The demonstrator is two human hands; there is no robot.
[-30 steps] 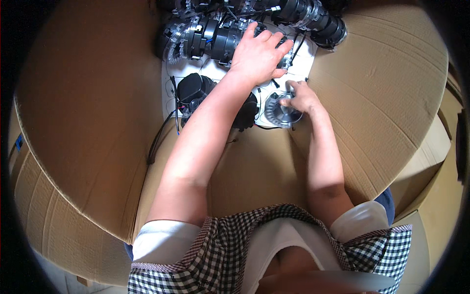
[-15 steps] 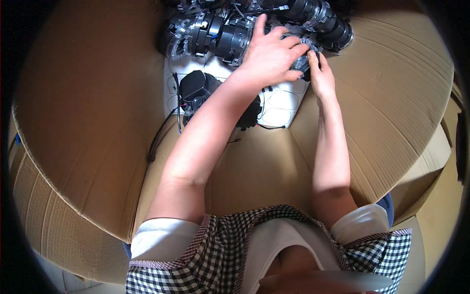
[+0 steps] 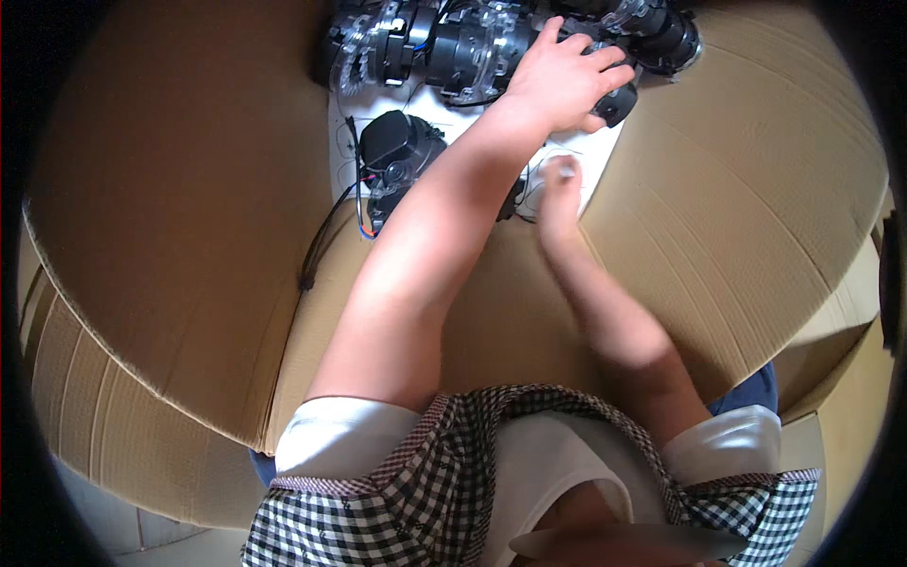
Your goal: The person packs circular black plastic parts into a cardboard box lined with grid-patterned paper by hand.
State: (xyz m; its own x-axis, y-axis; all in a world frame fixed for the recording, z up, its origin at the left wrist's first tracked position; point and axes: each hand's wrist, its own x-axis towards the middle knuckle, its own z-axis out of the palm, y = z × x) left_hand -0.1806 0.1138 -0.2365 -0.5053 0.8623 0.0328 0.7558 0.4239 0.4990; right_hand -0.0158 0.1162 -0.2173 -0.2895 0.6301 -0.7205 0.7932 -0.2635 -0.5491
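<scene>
My left hand (image 3: 565, 83) reaches over the far end of a row of black parts with clear plastic pieces. Its fingers are spread and bent around a black cylindrical part (image 3: 620, 106), thumb on the near side. Closer to me, my right hand (image 3: 560, 189) is over the white sheet (image 3: 597, 151), away from that part. It is slightly blurred, with its fingers drawn together; a small pale spot shows at the tips, too indistinct to name. Left of my forearm lies a black rounded unit (image 3: 395, 142) with cables, partly covered by my arm.
Tall cardboard walls (image 3: 189, 217) curve around the parts on the left and right. A black cable (image 3: 321, 253) hangs off the sheet's left edge down onto the cardboard. Another black cylindrical part (image 3: 669, 45) with clear plastic sits at the far right.
My right hand has left the black part and come nearer and to the left, its fingers drawing in. My left hand remains on the parts, slightly farther right in view.
</scene>
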